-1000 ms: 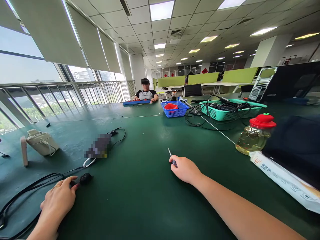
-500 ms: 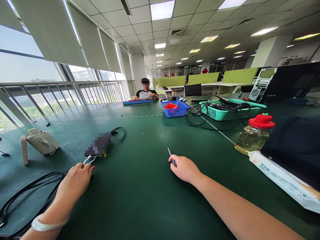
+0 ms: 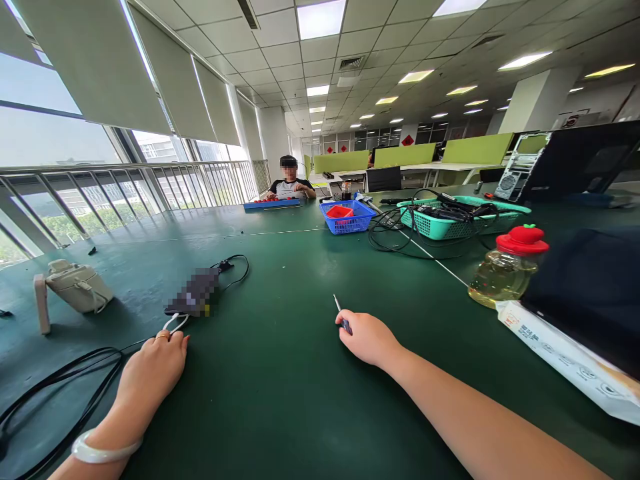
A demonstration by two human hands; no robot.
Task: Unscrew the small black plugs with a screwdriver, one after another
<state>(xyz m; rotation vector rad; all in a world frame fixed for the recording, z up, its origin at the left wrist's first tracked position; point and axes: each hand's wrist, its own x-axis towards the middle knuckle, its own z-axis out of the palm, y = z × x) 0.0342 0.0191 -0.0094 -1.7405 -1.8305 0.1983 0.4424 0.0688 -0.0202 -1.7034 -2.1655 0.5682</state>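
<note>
My right hand [image 3: 369, 338] rests low over the middle of the table, fingers closed around a slim screwdriver [image 3: 345, 324]. Its dark handle is mostly covered, and the thin silver shaft points away from me. At the left, my left hand [image 3: 157, 365] lies on the table with curled fingers. Its fingertips are hidden from me, right against a white cable [image 3: 179, 324]. That cable runs into a dark, flat device [image 3: 193, 293], partly blurred. Black cables [image 3: 85, 380] loop on the table beside the left hand.
A beige pouch [image 3: 83, 288] stands at the left. Farther back are a blue basket [image 3: 349, 224] with a red tray, and a green basket [image 3: 440, 229] of tangled cables. On the right sit a red-lidded jar [image 3: 505, 270] and a white packet [image 3: 560, 363]. Another person [image 3: 290, 187] sits opposite.
The view has shifted slightly. My left hand has turned a little, and its fingers sit closer to the white cable. My right hand keeps its hold on the screwdriver, nearly still.
</note>
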